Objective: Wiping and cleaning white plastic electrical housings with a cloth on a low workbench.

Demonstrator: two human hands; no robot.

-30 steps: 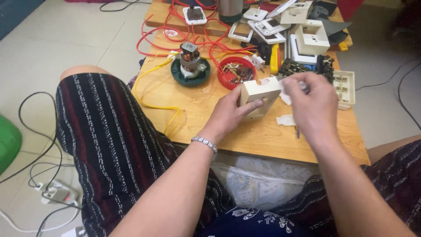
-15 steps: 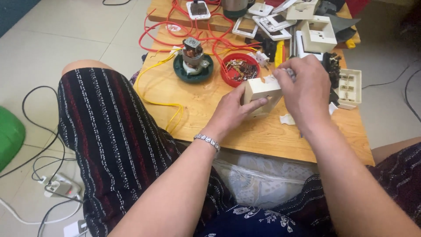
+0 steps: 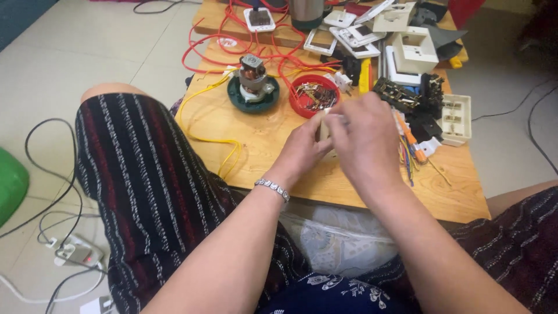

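Observation:
My left hand (image 3: 303, 148) grips a cream plastic switch box (image 3: 324, 129) above the low wooden table (image 3: 261, 139). Only a small strip of the box shows between my hands. My right hand (image 3: 363, 139) covers the box from the right and its fingers close over the box's top. A silver bracelet (image 3: 273, 189) circles my left wrist. Whether the right hand holds a tool I cannot tell.
A red lid with metal bits (image 3: 314, 96), a small motor on a green base (image 3: 253, 84), red wires (image 3: 232, 35), a yellow wire (image 3: 206, 125), white switch plates (image 3: 412, 49) and a white socket frame (image 3: 456, 119) lie on the table. A power strip (image 3: 75, 253) lies on the floor.
Both hands with the box have drawn nearer to me and leftward over the table. My right hand now covers most of the box, which was plainly visible before.

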